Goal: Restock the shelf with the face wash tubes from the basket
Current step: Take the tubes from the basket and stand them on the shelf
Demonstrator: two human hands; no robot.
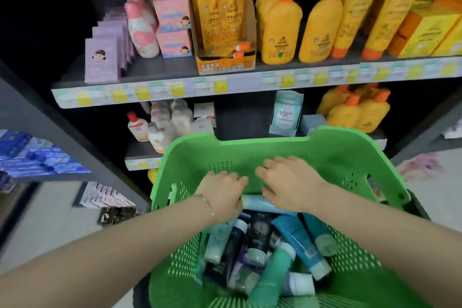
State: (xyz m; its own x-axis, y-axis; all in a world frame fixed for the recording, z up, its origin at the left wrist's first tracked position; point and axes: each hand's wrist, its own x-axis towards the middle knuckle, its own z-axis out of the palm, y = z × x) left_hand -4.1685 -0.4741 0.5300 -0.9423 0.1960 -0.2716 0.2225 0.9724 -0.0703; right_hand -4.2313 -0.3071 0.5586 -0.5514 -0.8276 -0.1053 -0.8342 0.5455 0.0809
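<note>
The left hand [222, 192] and right hand [287, 182] rest over a pale tube [260, 204] in the basket [262, 147]. Whether either hand grips it cannot be told. If the hold is loose, the tube may slip back among the other tubes [260, 245].

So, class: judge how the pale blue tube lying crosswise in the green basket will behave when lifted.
Pale blue tube: probably light and squashy, being a slim plastic tube. Its round body may roll; its smooth skin could slip.

Yellow orange-capped bottles [281, 30] standing in rows top right, cardboard tray [226, 64] holding orange pouches [217, 20] beside them, pink bottles [141, 30] and purple boxes [100, 60] sitting further left, wipes pack [286, 114] standing below.
</note>
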